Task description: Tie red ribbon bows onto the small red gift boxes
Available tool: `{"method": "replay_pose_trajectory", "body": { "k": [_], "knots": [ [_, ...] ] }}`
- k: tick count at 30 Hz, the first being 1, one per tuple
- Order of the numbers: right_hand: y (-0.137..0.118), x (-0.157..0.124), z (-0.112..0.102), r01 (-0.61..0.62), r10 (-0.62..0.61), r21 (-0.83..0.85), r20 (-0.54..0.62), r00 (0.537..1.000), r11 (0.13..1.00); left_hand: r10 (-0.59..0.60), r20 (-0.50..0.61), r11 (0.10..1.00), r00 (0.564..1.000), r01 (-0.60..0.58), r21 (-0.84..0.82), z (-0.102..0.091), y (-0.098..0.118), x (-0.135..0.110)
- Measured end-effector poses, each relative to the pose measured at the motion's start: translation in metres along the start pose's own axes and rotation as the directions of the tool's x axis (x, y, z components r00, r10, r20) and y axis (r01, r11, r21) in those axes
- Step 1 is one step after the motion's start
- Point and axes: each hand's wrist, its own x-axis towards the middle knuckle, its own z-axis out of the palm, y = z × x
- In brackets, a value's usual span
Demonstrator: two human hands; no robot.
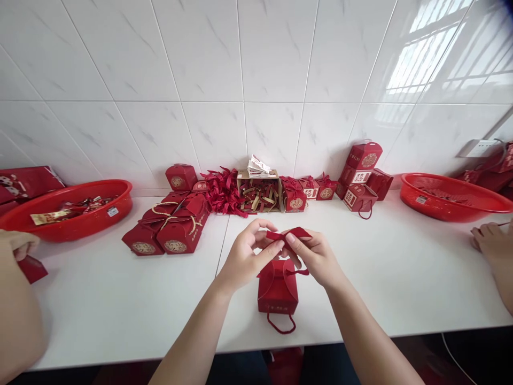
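Note:
Both of my hands meet above a small red gift box (pixel 278 291) that stands on the white table in front of me. Between them they pinch a red ribbon (pixel 298 233), with its ends sticking out past my fingertips. My left hand (pixel 254 251) has thumb and fingers closed on the ribbon's left part. My right hand (pixel 315 254) presses its thumb on the ribbon near the middle. A red cord handle (pixel 281 330) hangs toward me from the box's near side. Another stretch of ribbon or cord lies at the box's upper right, partly hidden by my fingers.
Red gift boxes (pixel 176 243) with cord handles lie left, beside a pile of red ribbons (pixel 224 192). An open carton (pixel 242 176) holds gold-and-red pieces, with cards (pixel 259 168) on top. Other boxes (pixel 358 195) stand right. Red baskets (pixel 449 211) flank both sides; co-workers' hands (pixel 495 240) show at both edges.

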Motion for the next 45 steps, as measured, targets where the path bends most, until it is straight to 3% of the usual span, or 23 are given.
{"method": "replay_pose_trajectory", "body": {
  "k": [4, 7, 10, 12, 16, 19, 21, 22, 24, 26, 28, 29, 30, 32, 35, 37, 39, 40, 42, 44, 45],
  "knots": [
    [0.006, 0.000, -0.012, 0.052, -0.051, -0.022, 0.068, 0.996, 0.998, -0.069, 0.089, 0.994, 0.994, 0.076, -0.073, -0.009, -0.009, 0.000],
    [0.005, -0.001, -0.022, 0.235, -0.191, -0.188, 0.224, 0.956, 0.954, -0.112, 0.059, 0.974, 0.992, 0.121, -0.193, -0.015, -0.014, 0.002],
    [0.006, -0.002, -0.029, 0.470, -0.337, -0.401, 0.358, 0.871, 0.786, -0.171, 0.048, 0.932, 0.984, 0.177, -0.317, -0.017, -0.015, 0.004],
    [0.009, -0.003, -0.032, 0.553, -0.379, -0.498, 0.413, 0.829, 0.668, -0.203, 0.070, 0.911, 0.977, 0.215, -0.352, -0.017, -0.013, 0.005],
    [0.018, -0.003, -0.034, 0.609, -0.452, -0.596, 0.412, 0.791, 0.523, -0.194, 0.106, 0.916, 0.975, 0.219, -0.336, -0.015, -0.011, 0.004],
    [0.023, -0.004, -0.030, 0.597, -0.492, -0.604, 0.357, 0.794, 0.527, -0.107, 0.076, 0.981, 0.991, 0.117, -0.156, -0.011, -0.015, 0.001],
    [0.025, -0.008, -0.027, 0.535, -0.513, -0.614, 0.236, 0.825, 0.579, 0.063, -0.051, 0.989, 0.997, -0.055, 0.137, -0.009, -0.022, -0.003],
    [0.027, -0.013, -0.026, 0.484, -0.521, -0.620, 0.138, 0.842, 0.617, 0.193, -0.114, 0.940, 0.974, -0.151, 0.307, -0.009, -0.027, -0.005],
    [0.032, -0.026, -0.029, 0.344, -0.503, -0.619, -0.096, 0.859, 0.706, 0.458, -0.203, 0.767, 0.865, -0.270, 0.582, -0.013, -0.041, -0.011],
    [0.040, -0.046, -0.039, 0.152, -0.410, -0.598, -0.323, 0.853, 0.787, 0.601, -0.282, 0.645, 0.748, -0.246, 0.723, -0.025, -0.058, -0.020],
    [0.052, -0.071, -0.057, -0.102, -0.250, -0.542, -0.537, 0.806, 0.834, 0.604, -0.406, 0.634, 0.686, -0.104, 0.767, -0.043, -0.078, -0.034],
    [0.060, -0.084, -0.068, -0.240, -0.158, -0.487, -0.643, 0.750, 0.840, 0.563, -0.467, 0.649, 0.682, -0.015, 0.761, -0.054, -0.087, -0.043],
    [0.067, -0.096, -0.079, -0.364, -0.075, -0.422, -0.732, 0.677, 0.830, 0.512, -0.516, 0.661, 0.687, 0.070, 0.748, -0.064, -0.097, -0.052],
    [0.081, -0.116, -0.099, -0.524, 0.092, -0.309, -0.790, 0.606, 0.794, 0.398, -0.558, 0.661, 0.728, 0.194, 0.725, -0.081, -0.115, -0.070],
    [0.098, -0.129, -0.114, -0.585, 0.230, -0.260, -0.740, 0.632, 0.769, 0.333, -0.485, 0.594, 0.808, 0.220, 0.774, -0.087, -0.133, -0.084],
    [0.104, -0.127, -0.111, -0.553, 0.174, -0.283, -0.755, 0.632, 0.784, 0.361, -0.437, 0.526, 0.824, 0.207, 0.825, -0.077, -0.136, -0.084],
    [0.107, -0.120, -0.099, -0.484, 0.048, -0.344, -0.775, 0.631, 0.804, 0.379, -0.418, 0.530, 0.826, 0.176, 0.830, -0.061, -0.132, -0.077],
    [0.108, -0.115, -0.091, -0.436, -0.003, -0.384, -0.753, 0.658, 0.814, 0.365, -0.408, 0.573, 0.837, 0.143, 0.807, -0.053, -0.129, -0.073],
    [0.109, -0.105, -0.070, -0.322, -0.031, -0.437, -0.631, 0.775, 0.840, 0.298, -0.369, 0.703, 0.880, 0.059, 0.709, -0.037, -0.124, -0.062],
    [0.109, -0.094, -0.047, -0.244, 0.007, -0.415, -0.496, 0.868, 0.876, 0.194, -0.341, 0.825, 0.920, 0.034, 0.564, -0.024, -0.123, -0.053],
    [0.109, -0.090, -0.037, -0.236, 0.035, -0.390, -0.458, 0.888, 0.890, 0.142, -0.342, 0.873, 0.929, 0.046, 0.486, -0.018, -0.124, -0.050]
  ]
}}
